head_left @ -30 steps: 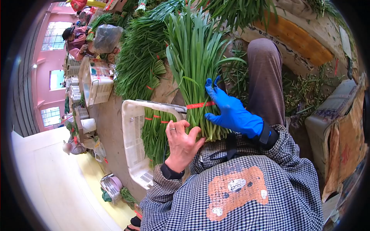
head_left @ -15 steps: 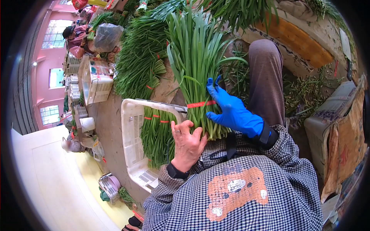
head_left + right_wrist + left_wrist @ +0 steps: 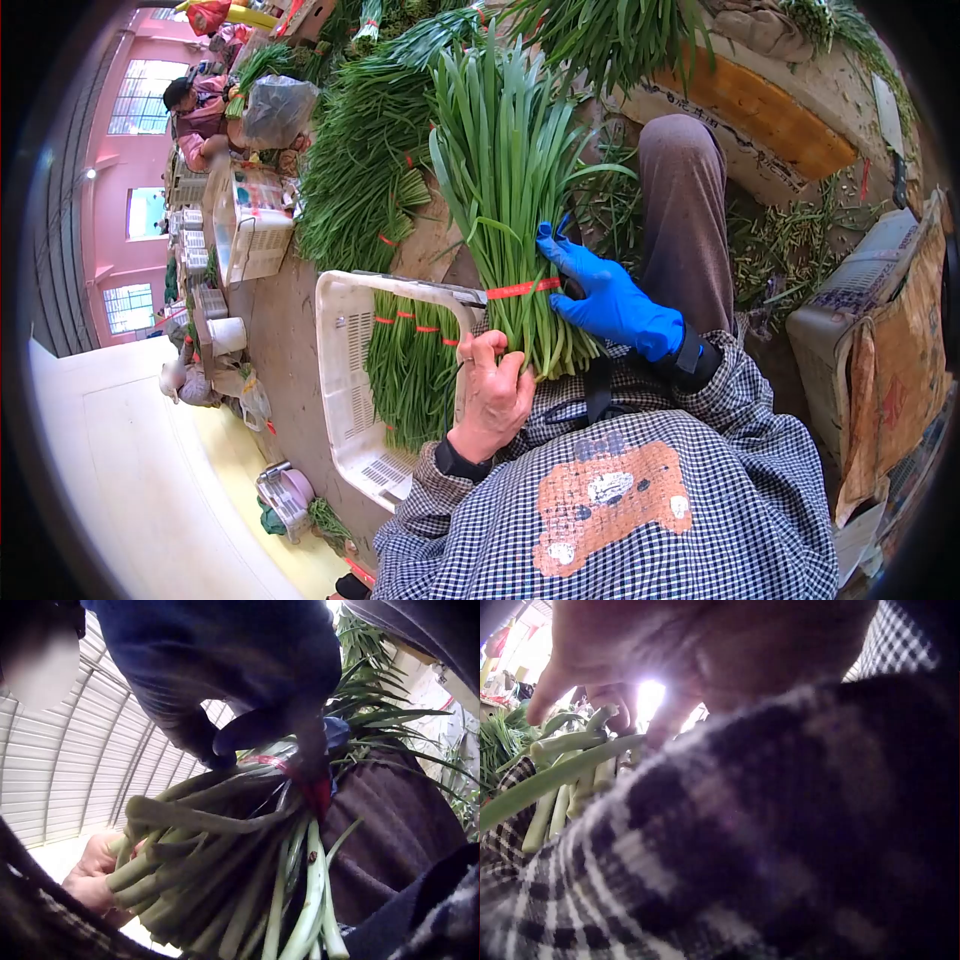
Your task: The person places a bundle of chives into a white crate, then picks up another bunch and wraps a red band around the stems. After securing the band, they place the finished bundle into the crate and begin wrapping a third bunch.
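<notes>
My bare L hand (image 3: 492, 398) pinches stem ends of the green bundle (image 3: 515, 200), which is in front of my torso w/ red band (image 3: 522, 289) around it; blue-gloved R hand (image 3: 615, 305) spread against its R side. White crate (image 3: 345, 400) w/ more bunches (image 3: 410, 375) just L; greens pile (image 3: 360, 150) beyond, person (image 3: 203, 118) in bkgd.

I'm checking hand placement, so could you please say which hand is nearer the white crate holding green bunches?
Left. The left hand is beside the white crate, touching the banded bunch; the gloved right hand is farther away, on that bunch's opposite side.
</notes>
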{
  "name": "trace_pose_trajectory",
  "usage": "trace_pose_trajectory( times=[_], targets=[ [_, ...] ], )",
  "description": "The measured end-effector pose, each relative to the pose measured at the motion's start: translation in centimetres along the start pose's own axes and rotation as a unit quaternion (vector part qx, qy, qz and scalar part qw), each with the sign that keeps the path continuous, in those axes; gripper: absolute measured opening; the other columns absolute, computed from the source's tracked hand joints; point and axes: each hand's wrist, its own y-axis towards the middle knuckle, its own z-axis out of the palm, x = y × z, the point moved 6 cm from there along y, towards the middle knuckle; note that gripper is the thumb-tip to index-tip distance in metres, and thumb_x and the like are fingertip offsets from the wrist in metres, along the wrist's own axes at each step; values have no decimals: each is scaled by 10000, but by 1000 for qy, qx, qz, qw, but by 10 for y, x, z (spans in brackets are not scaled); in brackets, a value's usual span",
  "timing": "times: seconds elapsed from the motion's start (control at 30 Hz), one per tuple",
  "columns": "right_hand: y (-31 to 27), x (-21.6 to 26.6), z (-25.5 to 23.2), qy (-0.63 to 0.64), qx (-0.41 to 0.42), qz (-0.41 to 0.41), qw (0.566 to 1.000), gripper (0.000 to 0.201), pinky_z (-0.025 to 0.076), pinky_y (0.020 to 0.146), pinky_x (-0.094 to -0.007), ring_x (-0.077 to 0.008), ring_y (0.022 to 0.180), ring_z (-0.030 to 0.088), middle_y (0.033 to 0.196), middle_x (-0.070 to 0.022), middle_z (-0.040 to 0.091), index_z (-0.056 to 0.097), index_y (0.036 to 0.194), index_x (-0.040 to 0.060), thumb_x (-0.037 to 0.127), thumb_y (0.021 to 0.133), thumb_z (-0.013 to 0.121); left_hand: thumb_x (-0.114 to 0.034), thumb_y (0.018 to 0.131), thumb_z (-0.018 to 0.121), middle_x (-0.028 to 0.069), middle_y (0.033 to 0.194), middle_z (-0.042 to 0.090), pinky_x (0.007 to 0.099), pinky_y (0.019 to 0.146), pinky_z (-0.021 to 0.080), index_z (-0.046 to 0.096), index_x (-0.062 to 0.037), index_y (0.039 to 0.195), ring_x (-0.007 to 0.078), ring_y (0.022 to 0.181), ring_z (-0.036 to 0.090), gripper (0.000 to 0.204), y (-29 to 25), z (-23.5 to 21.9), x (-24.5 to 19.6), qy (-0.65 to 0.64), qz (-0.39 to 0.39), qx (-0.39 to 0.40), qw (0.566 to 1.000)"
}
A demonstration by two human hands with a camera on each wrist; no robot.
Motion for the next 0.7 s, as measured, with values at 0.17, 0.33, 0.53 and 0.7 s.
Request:
trace_pose_trajectory(
  times=[0.17,0.33,0.53,0.7],
  targets=[
    [1,0,0,-12,-8,1,1000,687,390,1019,-372,-362,1275,406,1404,-241,367,327,1405,23,110,789,618,-56,697,675,159,1011,418,496,973,298,568,5,848,314,931,443,196,4,-5,-6,-18,7,0,1000],
    [1,-4,3,-28,-11,6,1000,685,416,985,-382,-381,1241,433,1382,-257,384,330,1404,23,111,790,620,-99,751,660,167,1024,423,553,1013,258,572,11,850,332,970,442,172,2,-1,-7,30,16,-22,999],
    [0,0,1,-41,-15,-18,999,689,471,904,-390,-405,1138,510,1375,-271,379,326,1408,30,78,783,611,-100,754,640,177,1052,425,581,1020,245,562,1,804,356,1038,408,136,-2,1,-7,23,36,2,999],
    [-1,-1,0,10,22,62,998,678,421,983,-334,-319,1264,442,1433,-185,366,335,1408,35,12,780,590,-133,747,676,189,1107,430,546,1025,267,570,2,798,356,1066,416,180,-9,-4,-3,40,68,32,996]
  ],
)
